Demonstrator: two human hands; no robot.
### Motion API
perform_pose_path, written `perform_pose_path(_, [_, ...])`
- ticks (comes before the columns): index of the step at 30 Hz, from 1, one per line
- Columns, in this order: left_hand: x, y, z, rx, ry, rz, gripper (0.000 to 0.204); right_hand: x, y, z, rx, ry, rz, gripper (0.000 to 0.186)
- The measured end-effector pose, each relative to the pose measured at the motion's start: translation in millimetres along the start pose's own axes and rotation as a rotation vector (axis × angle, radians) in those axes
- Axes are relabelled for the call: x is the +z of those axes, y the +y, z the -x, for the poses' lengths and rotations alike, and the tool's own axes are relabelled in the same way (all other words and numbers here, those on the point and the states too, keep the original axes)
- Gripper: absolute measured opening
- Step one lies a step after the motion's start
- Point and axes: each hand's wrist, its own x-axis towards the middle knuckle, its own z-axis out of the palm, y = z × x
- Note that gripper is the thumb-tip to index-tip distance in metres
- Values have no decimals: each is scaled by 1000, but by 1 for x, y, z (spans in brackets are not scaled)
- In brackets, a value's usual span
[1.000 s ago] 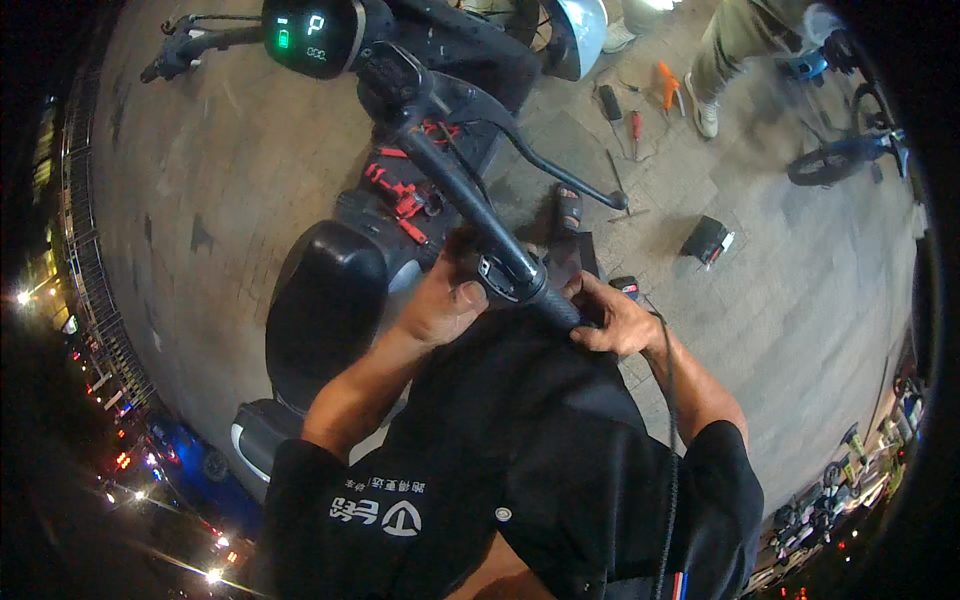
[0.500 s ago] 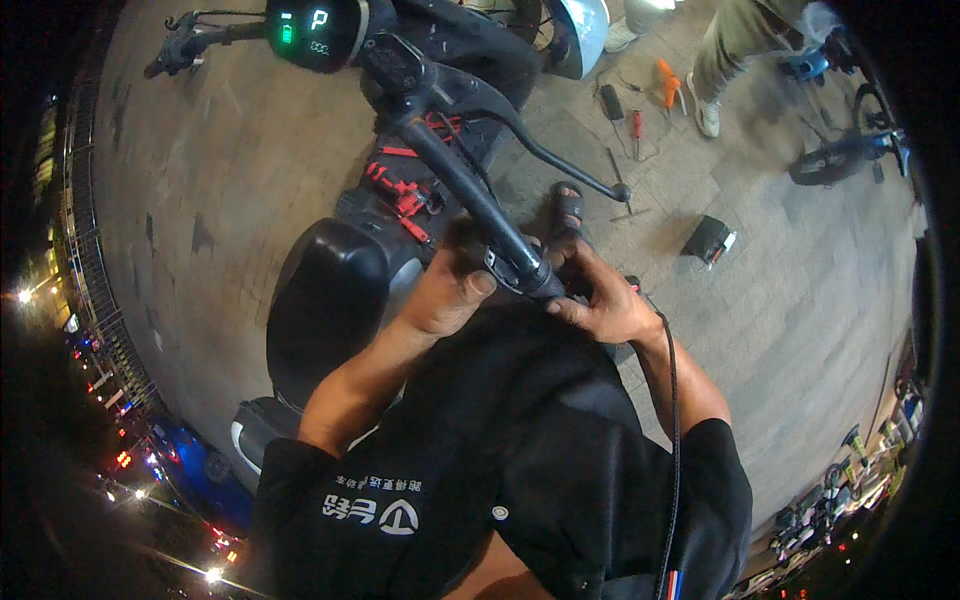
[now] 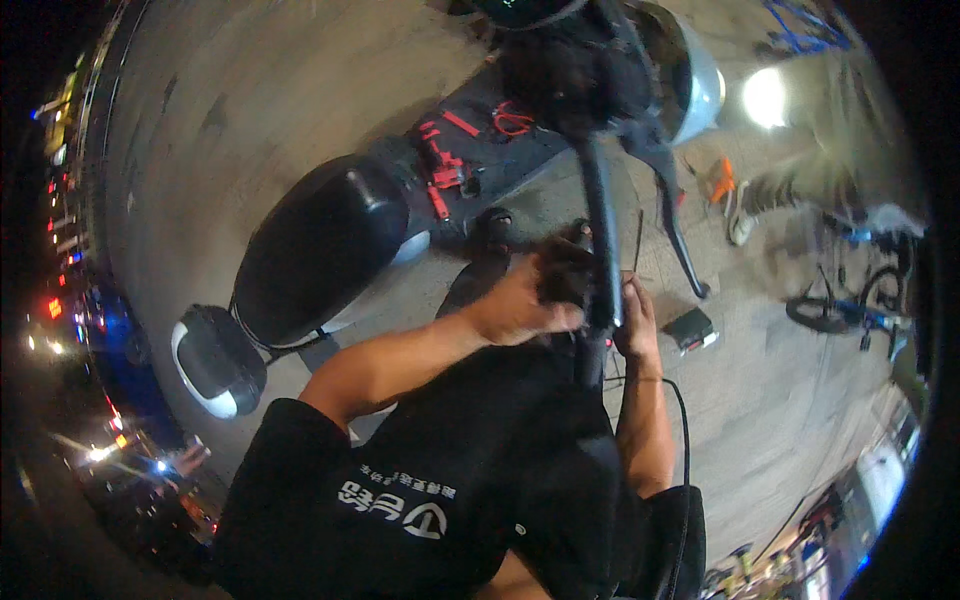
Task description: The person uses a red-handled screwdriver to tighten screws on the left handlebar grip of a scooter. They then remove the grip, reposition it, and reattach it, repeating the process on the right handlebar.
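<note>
The black handlebar (image 3: pixel 598 215) of an electric scooter runs down toward my chest. My left hand (image 3: pixel 525 308) is closed at its left side, the thumb pressing close to the bar and the fingers curled in shadow. Whatever dark part lies in those fingers is too blurred to make out. Along the right side of the bar, my right hand (image 3: pixel 638 318) is closed around it near the end, some fingertips hidden behind. A black brake lever (image 3: pixel 675 220) slants down to the right, apart from both hands.
Red tools (image 3: pixel 450 172) lie on the scooter's footboard, left of the handlebar. The black seat (image 3: pixel 320 250) is farther left. An orange-handled tool (image 3: pixel 722 180) and a dark box (image 3: pixel 690 328) rest on the paving, near another person's shoe (image 3: pixel 742 228). A blue bicycle (image 3: pixel 845 312) stands at right.
The view has swung, so the handlebar now stands steeper and farther right. Both hands have stayed at its end; my right hand now shows along its right side.
</note>
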Motion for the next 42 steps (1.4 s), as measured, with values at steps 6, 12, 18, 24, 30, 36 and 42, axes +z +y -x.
perform_pose_path(6, [-12, -14, -8, 49, -96, -52, 80, -65, 213, -92, 107, 337, 374, 30])
perform_pose_path(12, [-50, -36, -28, 277, -235, -381, 82, -77, 412, -210, 4, 491, 611, 37])
perform_pose_path(18, [-96, -9, -42, 217, -375, -361, 78, 63, 377, -298, 60, 471, 628, 26])
perform_pose_path(24, [-143, 1, -57, 314, -513, -240, 67, 83, 325, -379, -195, 546, 1029, 29])
perform_pose_path(30, [-174, 28, -67, 239, -637, -312, 76, 49, 328, -443, -349, 453, 1241, 25])
perform_pose_path(36, [-190, 27, -72, 259, -715, -227, 65, 55, 318, -464, -478, 366, 1518, 23])
perform_pose_path(42, [-193, 41, -70, 321, -565, -242, 54, 62, 316, -480, -482, 352, 1443, 23])
